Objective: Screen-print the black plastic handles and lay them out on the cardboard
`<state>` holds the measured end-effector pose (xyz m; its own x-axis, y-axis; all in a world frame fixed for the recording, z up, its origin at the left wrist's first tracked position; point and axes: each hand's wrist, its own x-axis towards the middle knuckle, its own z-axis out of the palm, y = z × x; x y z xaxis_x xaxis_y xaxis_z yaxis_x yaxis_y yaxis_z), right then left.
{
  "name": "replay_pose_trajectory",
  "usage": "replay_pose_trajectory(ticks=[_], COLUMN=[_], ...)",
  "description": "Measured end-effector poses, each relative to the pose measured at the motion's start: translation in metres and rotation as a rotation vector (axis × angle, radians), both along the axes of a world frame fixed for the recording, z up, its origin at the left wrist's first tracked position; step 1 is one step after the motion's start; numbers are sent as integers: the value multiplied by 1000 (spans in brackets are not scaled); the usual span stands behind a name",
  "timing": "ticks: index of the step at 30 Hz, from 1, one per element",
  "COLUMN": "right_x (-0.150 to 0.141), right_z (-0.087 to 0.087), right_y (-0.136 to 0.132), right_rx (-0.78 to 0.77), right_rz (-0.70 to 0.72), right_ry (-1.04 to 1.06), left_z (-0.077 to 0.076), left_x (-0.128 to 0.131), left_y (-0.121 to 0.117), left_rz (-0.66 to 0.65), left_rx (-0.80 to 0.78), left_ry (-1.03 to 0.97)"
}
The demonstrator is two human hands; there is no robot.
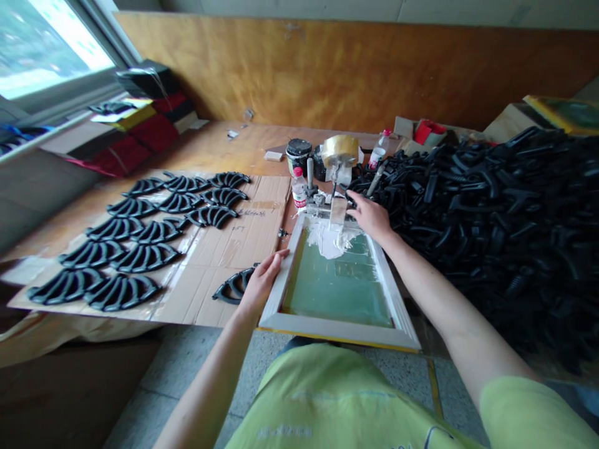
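A screen printing frame (pixel 339 325) with green mesh lies in front of me, white ink (pixel 330 242) smeared across its far end. My left hand (pixel 262 279) grips the frame's left rail, thumb on top. Beyond the ink stands a squeegee with a pale blade (pixel 337 212), below a metal clamp and a roll of yellowish tape (pixel 340 150). Just right of that blade is my right hand (pixel 370 215), its thumb and fingers apart; I see nothing held in it. A single black ribbed fan-shaped part (pixel 230 288) lies on cardboard beside my left hand, partly hidden by it.
Rows of similar black parts (pixel 124 257) cover the cardboard sheet (pixel 210 262) at left. A large heap of black plastic pieces (pixel 472 218) fills the right side. Red-capped bottles (pixel 298 189) and an ink tub (pixel 298 153) stand behind the frame. Boxes (pixel 154 134) sit by the window.
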<state>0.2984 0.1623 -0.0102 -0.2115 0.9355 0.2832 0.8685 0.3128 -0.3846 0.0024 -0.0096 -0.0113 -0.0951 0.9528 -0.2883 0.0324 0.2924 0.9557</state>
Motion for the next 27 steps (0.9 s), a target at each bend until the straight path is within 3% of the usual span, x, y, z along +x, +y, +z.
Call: replay_pose_trajectory(ticks=[2,5,8,10,13,17,20,23,27], right_x=[33,63,51,31,3,-35,-81,-135,-209], right_z=[-6,-35,-72,-88,-87,-62,-54,-65,-93], right_y=[-2,-26,-59,-76,-94,-122,-154,-175,-166], right_rx=[17,-104,-223,-222,-162,-65,-41,-72,-182], right_rz=[-148,-278,-120,51,211,334,542,719,798], right_ry=[100,144,109,55,-33,-2,-12,-13,-24], left_z=[19,39,47,43,18,-32,-64,-88,-116], left_x=[3,12,21,26,36,58,62,28,-57], left_y=[12,39,62,65,43,-16,-51,-73,-97], left_rz=[20,56,84,141,173,16,220,475,615], left_rx=[77,286,343,308,184,-207,-242,-204,-267], left_ry=[-48,-179,-255,-296,-313,-332,-383,-291,-30])
